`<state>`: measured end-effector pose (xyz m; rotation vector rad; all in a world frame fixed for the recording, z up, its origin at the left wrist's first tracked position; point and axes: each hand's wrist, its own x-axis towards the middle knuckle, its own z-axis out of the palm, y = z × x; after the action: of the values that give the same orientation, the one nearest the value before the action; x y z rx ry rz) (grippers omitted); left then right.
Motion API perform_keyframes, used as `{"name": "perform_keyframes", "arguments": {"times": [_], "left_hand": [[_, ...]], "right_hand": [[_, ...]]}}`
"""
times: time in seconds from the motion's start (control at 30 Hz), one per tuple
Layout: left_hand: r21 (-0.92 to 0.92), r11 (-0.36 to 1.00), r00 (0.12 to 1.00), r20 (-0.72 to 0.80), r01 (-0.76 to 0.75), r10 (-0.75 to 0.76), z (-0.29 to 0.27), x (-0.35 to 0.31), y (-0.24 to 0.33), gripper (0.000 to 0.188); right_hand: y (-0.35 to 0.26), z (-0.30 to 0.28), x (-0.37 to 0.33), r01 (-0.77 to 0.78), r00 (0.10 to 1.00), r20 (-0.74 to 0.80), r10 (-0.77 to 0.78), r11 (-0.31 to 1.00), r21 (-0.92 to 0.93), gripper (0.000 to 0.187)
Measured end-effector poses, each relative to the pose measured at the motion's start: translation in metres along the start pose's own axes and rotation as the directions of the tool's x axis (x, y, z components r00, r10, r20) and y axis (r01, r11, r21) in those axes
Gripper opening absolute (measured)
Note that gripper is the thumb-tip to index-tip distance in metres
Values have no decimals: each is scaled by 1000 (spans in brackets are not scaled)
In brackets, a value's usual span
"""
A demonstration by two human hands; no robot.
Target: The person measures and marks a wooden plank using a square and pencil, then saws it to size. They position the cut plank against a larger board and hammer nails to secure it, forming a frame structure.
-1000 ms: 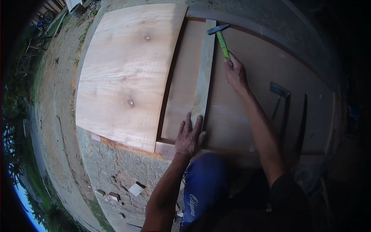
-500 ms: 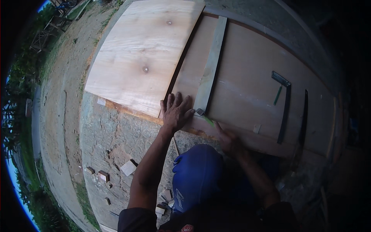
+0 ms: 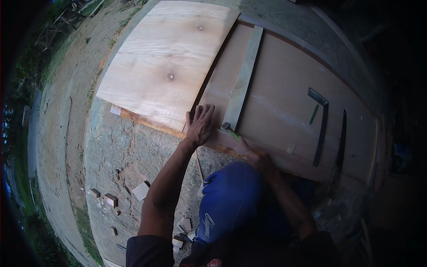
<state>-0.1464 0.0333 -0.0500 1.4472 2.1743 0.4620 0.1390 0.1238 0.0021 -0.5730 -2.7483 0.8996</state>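
Left hand (image 3: 200,126) flat and open on the brown board (image 3: 284,111), just left of the long wooden strip (image 3: 243,82). Right hand (image 3: 251,153) closed around the green-handled hammer (image 3: 229,130) at the strip's near end; strip pointing away.

A hammer (image 3: 230,130) with a green handle and dark metal head lies low against the brown board (image 3: 284,107), its handle running into the right grip (image 3: 251,153). Its head seems to touch the near end of a pale wooden slat (image 3: 243,80), just right of the left grip (image 3: 200,124)
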Motion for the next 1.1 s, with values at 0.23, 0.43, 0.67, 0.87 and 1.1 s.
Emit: {"name": "perform_keyframes", "arguments": {"times": [0.23,0.43,0.67,0.87,1.1], "left_hand": [[-119,993,998,-55,-4,-2,3,-4,-14,66],[-59,998,998,-44,34,-37,-16,8,-11,67],[210,971,994,-39,111,-105,-2,4,42,105],[328,916,972,-30,231,-234,-8,-2,59,78],[462,882,991,-126,98,-45,-2,9,40,71]], "right_hand": [[-15,2,4,-82,996,50,79,995,53,69],[-13,14,10,-29,999,-41,31,998,50,71],[-18,-5,-61,-300,953,-45,301,954,20,76],[-42,-68,-196,-456,635,-553,540,839,297,66],[-47,-60,-343,-606,-81,-706,704,528,595,64]]}}
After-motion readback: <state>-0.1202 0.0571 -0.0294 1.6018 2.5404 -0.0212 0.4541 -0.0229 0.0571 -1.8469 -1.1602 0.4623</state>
